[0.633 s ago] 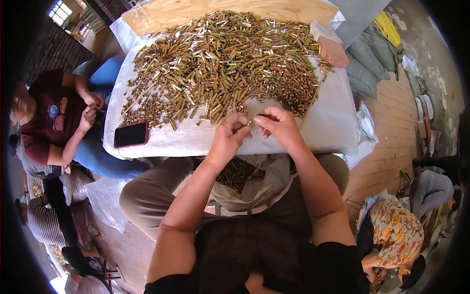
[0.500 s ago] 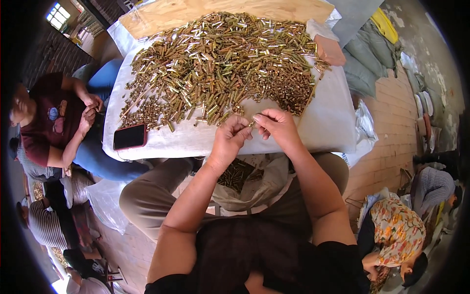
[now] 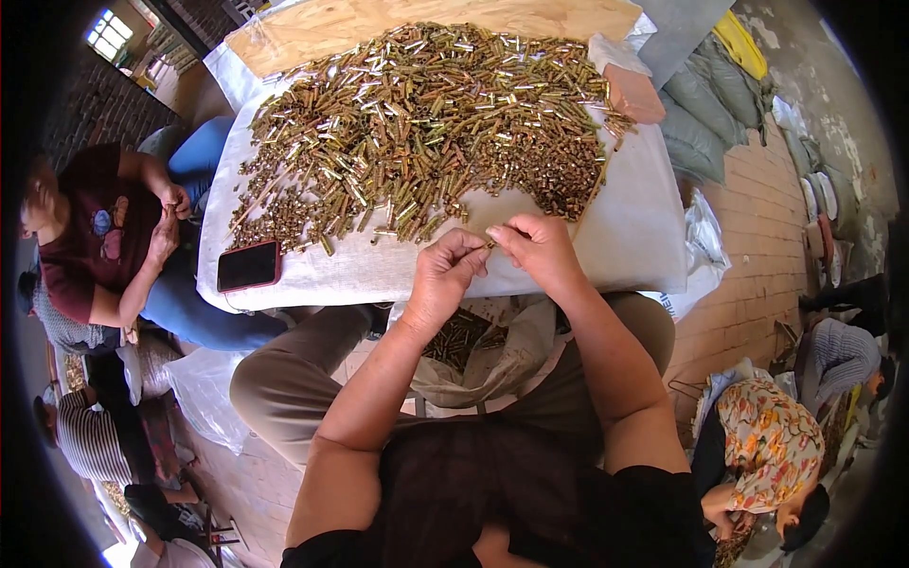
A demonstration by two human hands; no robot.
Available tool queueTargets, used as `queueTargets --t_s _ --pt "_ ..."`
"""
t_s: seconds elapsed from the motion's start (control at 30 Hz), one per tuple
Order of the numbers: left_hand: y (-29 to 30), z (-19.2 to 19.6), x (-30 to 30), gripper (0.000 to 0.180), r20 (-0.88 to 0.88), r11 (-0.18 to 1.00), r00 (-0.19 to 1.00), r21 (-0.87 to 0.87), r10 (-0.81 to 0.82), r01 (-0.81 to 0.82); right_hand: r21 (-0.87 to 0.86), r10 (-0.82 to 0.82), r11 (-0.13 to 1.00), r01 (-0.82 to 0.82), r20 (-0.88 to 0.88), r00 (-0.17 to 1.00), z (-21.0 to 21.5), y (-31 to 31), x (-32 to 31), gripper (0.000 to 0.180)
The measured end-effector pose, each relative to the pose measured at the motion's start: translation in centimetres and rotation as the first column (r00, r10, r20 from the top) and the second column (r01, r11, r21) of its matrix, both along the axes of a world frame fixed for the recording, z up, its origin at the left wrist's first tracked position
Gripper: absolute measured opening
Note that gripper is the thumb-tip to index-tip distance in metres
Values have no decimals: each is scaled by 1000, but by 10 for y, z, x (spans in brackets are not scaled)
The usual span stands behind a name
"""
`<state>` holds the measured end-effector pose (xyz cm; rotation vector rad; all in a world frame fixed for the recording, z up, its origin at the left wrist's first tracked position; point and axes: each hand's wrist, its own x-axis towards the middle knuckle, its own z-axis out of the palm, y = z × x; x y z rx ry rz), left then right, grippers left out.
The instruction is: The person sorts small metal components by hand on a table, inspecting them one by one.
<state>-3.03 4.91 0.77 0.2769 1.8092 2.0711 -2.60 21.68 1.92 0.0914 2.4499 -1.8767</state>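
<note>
Over the near edge of a white-covered table (image 3: pixel 630 251), my left hand (image 3: pixel 443 273) and my right hand (image 3: pixel 542 254) meet fingertip to fingertip. Between them is a small brass-coloured metal piece (image 3: pixel 489 244), pinched from both sides and mostly covered by the fingers. Beyond my hands spreads a large heap of slim brass-coloured metal tubes (image 3: pixel 407 123). Short brass pieces (image 3: pixel 559 175) lie piled at its right, with another pile of short pieces (image 3: pixel 275 220) at its left. Below my hands, an open whitish sack (image 3: pixel 492 379) between my knees contains more tubes (image 3: pixel 454 339).
A dark-screened phone (image 3: pixel 249 266) lies at the table's left corner. A wooden board (image 3: pixel 426 21) borders the far side, and a reddish block (image 3: pixel 635 95) stands at the right. One person (image 3: pixel 114 218) sits close on the left; others work at both sides. Filled sacks (image 3: pixel 705 104) line the right.
My fingertips have drawn closer around the small brass piece, which shows less now. Both hands stay nearly in place, and the heap looks the same.
</note>
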Motion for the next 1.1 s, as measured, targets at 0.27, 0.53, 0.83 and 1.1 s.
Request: queueTargets --t_s 0.27,0.53,0.83,1.1 --pt "-3 -2 0 2 -50 999 998 -41 31 -33 -32 -42 999 43 24 999 1 -2 -3 24" --pt "-1 -2 0 3 -30 999 999 -18 35 -36 76 32 996 -35 38 999 -1 -1 -2 23" --pt "-8 -17 6 5 12 996 997 -65 70 -69 605 195 787 119 -427 883 -5 -27 9 33" --pt "-35 -3 -16 15 -496 772 821 -626 -283 -112 740 130 641 205 -367 921 -29 -23 -16 24"
